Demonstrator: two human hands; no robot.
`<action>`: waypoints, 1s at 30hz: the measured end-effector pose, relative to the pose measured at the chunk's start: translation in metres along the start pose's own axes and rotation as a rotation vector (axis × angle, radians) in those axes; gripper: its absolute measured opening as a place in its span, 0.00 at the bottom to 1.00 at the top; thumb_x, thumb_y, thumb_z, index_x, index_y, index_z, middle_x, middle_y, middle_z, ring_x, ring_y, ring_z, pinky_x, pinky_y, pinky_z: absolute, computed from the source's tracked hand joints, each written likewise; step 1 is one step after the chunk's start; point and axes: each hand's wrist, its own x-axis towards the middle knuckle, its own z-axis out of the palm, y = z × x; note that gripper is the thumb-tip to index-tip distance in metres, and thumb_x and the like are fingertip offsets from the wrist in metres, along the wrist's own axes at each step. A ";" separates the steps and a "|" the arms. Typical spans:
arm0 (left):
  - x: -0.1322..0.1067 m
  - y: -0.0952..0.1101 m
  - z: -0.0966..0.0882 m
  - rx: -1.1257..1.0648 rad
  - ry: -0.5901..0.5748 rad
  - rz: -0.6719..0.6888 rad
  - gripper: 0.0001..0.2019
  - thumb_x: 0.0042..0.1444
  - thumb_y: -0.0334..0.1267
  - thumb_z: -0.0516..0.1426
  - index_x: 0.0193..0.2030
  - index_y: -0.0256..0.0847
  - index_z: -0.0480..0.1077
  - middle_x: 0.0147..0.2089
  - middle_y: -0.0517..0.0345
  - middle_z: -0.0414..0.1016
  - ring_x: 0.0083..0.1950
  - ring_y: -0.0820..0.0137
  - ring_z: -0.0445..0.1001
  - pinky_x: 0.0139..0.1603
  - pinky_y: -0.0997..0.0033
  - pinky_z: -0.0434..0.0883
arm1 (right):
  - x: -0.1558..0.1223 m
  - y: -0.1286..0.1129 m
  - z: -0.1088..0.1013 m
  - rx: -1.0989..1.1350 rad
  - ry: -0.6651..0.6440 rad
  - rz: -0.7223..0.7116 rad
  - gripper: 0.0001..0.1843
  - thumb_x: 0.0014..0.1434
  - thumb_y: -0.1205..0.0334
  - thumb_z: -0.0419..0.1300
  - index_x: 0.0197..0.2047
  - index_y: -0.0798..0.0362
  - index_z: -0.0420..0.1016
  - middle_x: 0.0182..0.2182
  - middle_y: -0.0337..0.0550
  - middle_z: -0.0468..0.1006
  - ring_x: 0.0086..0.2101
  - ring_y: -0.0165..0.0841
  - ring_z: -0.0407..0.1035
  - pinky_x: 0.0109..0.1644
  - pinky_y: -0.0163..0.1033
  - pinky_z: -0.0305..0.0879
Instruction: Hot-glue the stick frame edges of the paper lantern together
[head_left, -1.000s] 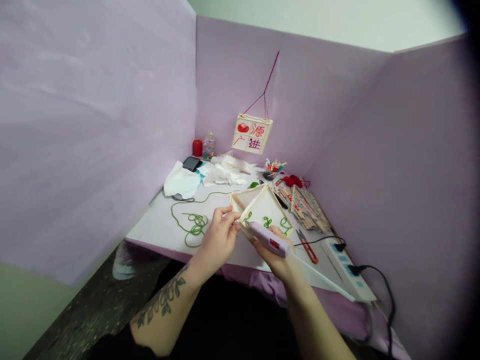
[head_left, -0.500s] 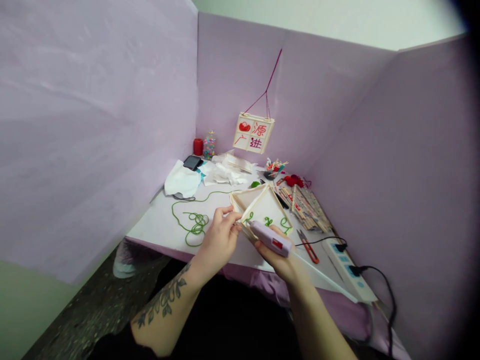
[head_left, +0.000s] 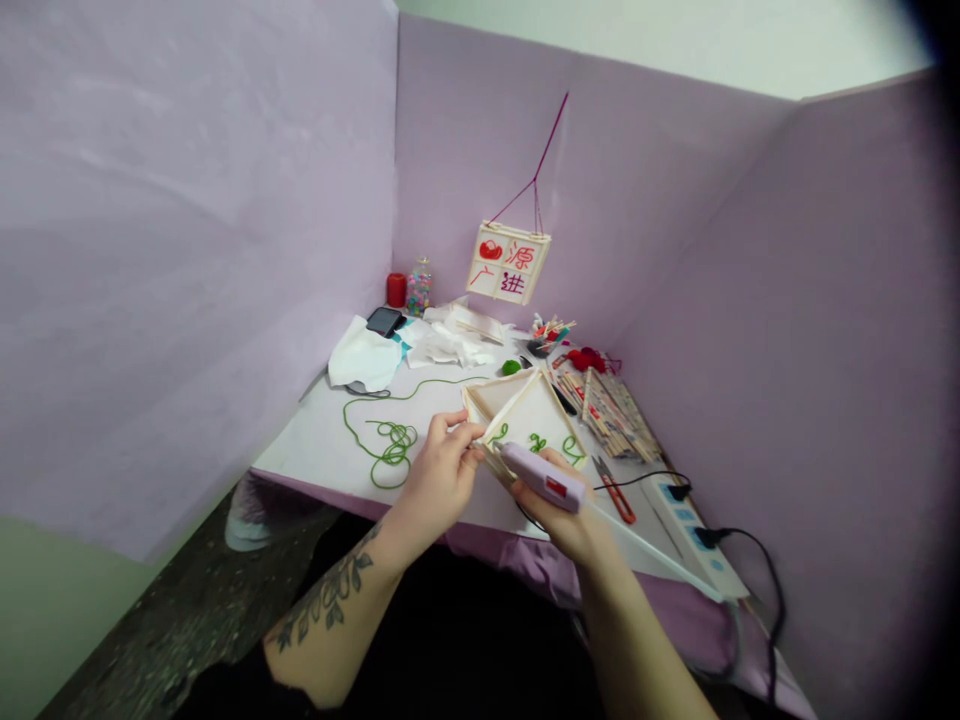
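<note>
My left hand (head_left: 444, 462) is closed, its fingers pinching the left corner of a box-shaped lantern frame (head_left: 534, 403) made of pale sticks and white paper. Curly green cord (head_left: 537, 442) decorates one of its panels. A lilac hot glue gun (head_left: 541, 473) lies in my right hand (head_left: 564, 520), fingers wrapped round its handle. The gun's nozzle points left at the frame's edge, close to my left fingertips. A long clear glue stick (head_left: 656, 555) sticks out behind the gun. Whether the nozzle touches the frame I cannot tell.
Loose green cord (head_left: 394, 442) lies left on the table. Red-handled snips (head_left: 616, 492) and a power strip (head_left: 701, 540) with black cables lie right, near rolled paper sticks (head_left: 611, 410). A finished lantern (head_left: 510, 262) hangs behind. White paper (head_left: 450, 340) and a phone (head_left: 385, 321) lie at the back.
Both hands, the frame and the glue gun hold almost the same place. The view has shifted slightly, and a dark cable now shows below the gun.
</note>
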 end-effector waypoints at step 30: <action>0.000 0.006 0.005 -0.009 -0.041 0.005 0.11 0.66 0.35 0.50 0.51 0.40 0.70 0.56 0.43 0.62 0.59 0.58 0.70 0.55 0.57 0.72 | 0.000 -0.013 -0.006 -0.028 0.027 -0.005 0.14 0.50 0.55 0.62 0.20 0.50 0.64 0.21 0.36 0.63 0.21 0.29 0.60 0.25 0.37 0.59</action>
